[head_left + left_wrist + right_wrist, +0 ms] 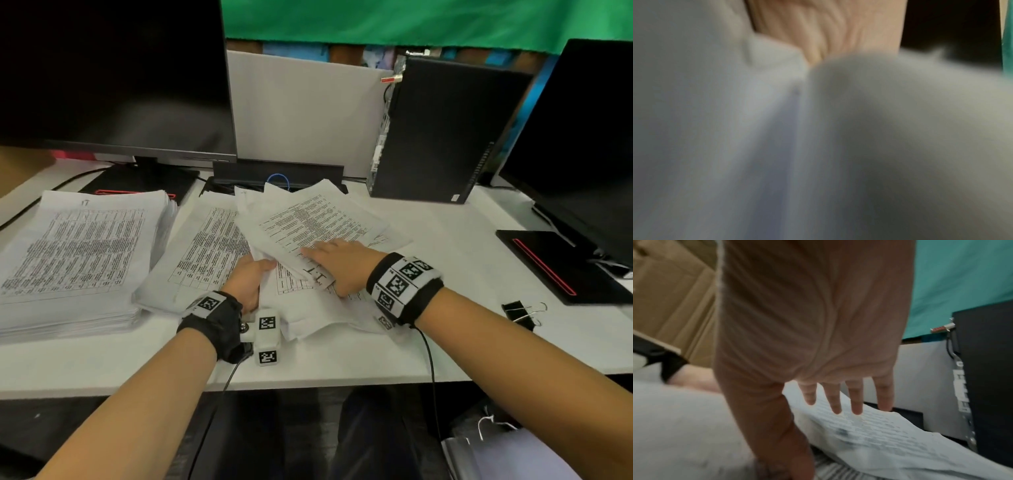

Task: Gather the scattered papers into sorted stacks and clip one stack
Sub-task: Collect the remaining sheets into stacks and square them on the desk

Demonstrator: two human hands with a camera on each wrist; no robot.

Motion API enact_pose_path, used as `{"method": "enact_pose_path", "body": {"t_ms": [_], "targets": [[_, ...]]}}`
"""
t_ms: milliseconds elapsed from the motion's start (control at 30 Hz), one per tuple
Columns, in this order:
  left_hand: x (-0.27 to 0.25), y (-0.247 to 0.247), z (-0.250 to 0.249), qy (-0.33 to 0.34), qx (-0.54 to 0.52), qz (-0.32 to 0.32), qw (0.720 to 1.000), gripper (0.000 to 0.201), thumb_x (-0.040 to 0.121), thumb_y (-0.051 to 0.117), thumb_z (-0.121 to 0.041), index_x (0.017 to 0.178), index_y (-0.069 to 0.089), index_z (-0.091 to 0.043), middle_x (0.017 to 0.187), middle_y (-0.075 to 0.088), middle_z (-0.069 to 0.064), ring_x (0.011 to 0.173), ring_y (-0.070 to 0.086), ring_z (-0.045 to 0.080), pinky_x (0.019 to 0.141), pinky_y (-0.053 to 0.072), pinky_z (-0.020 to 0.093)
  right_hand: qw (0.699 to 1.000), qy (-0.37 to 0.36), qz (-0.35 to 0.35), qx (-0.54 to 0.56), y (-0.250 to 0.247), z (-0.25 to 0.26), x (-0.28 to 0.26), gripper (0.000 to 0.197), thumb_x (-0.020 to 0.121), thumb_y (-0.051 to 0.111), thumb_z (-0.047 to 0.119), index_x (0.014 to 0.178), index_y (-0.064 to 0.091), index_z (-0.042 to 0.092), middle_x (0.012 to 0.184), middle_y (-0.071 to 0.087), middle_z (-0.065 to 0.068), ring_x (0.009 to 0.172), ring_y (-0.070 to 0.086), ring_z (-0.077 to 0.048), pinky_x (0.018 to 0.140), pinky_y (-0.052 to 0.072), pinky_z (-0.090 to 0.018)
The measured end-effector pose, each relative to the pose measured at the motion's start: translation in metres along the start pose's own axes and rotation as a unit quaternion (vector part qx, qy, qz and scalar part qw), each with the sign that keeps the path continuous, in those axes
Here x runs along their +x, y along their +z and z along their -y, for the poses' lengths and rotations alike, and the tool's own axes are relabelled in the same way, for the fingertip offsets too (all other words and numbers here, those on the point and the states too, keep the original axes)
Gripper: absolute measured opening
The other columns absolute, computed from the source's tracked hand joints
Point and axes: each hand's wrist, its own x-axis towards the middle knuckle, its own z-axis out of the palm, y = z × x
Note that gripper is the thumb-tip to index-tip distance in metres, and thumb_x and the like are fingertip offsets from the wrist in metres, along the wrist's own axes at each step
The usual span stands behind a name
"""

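A tall squared stack of printed papers (78,253) lies at the left of the white desk (462,349). In the middle, loose printed sheets (308,219) overlap at odd angles. My left hand (250,277) grips the near left edge of this pile, thumb on top and fingers underneath. In the left wrist view only its palm (828,27) and blurred white paper (879,129) show. My right hand (339,260) lies flat on the top sheets, fingers straight. The right wrist view shows those fingers (835,402) spread over a printed sheet (879,431). A black binder clip (520,313) lies to the right.
A dark monitor (113,75) stands behind the left stack and a black PC tower (442,130) behind the loose sheets. Another monitor (582,154) and its red-striped base (555,263) fill the right side. A grey partition (301,109) closes the back.
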Motion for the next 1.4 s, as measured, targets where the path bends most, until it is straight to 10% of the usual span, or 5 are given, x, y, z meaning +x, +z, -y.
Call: {"method": "enact_pose_path", "body": {"t_ms": [400,700,900,1200,1400], "targets": [[-0.006,0.000,-0.005,-0.042,-0.021,0.019,0.999,0.029,0.094,0.039,-0.001,0.119,0.052,0.005,0.106,0.065,0.025,0.093,0.065,0.036,0.074,0.055,0.045,0.863,-0.142,-0.446,0.190,0.001,-0.032,-0.012,0.056,0.076,0.073,-0.007,0.118,0.070,0.030,0.128,0.066,0.004,0.127,0.053,-0.018,0.108,0.039,-0.040],[0.002,-0.004,-0.007,-0.069,-0.128,0.074,0.987,0.050,0.099,0.032,-0.050,0.123,0.057,-0.014,0.119,0.066,0.016,0.111,0.061,0.034,0.087,0.052,0.050,0.927,-0.103,-0.230,0.277,0.070,-0.077,-0.036,0.069,0.079,0.071,-0.011,0.125,0.064,0.041,0.159,0.026,0.011,0.150,0.014,-0.008,0.122,0.021,-0.042],[-0.001,0.006,-0.006,-0.023,0.057,0.069,0.996,0.050,0.092,0.045,0.012,0.137,0.043,-0.007,0.130,0.056,0.021,0.110,0.059,0.037,0.091,0.049,0.052,0.959,0.072,-0.095,0.256,0.061,-0.096,-0.043,0.080,0.093,0.054,0.002,0.153,0.018,0.043,0.164,0.013,-0.002,0.147,0.024,-0.020,0.117,0.026,-0.034],[-0.039,0.064,-0.046,0.155,0.073,0.126,0.977,0.046,0.090,0.057,-0.001,0.130,0.050,-0.023,0.124,0.063,0.001,0.111,0.062,0.018,0.101,0.046,0.044,0.550,0.046,-0.190,0.812,0.013,-0.107,-0.082,0.048,0.093,0.061,0.037,0.134,0.058,0.013,0.125,0.068,-0.010,0.115,0.066,-0.025,0.098,0.052,-0.041],[-0.059,0.096,-0.114,0.329,0.126,0.155,0.923,0.035,0.086,0.067,-0.012,0.118,0.059,-0.024,0.119,0.067,-0.001,0.111,0.064,0.015,0.099,0.049,0.042,0.575,-0.008,-0.425,0.699,-0.055,-0.113,-0.123,0.045,0.087,0.072,0.020,0.129,0.059,0.011,0.122,0.070,-0.009,0.112,0.067,-0.025,0.098,0.052,-0.045]]}}
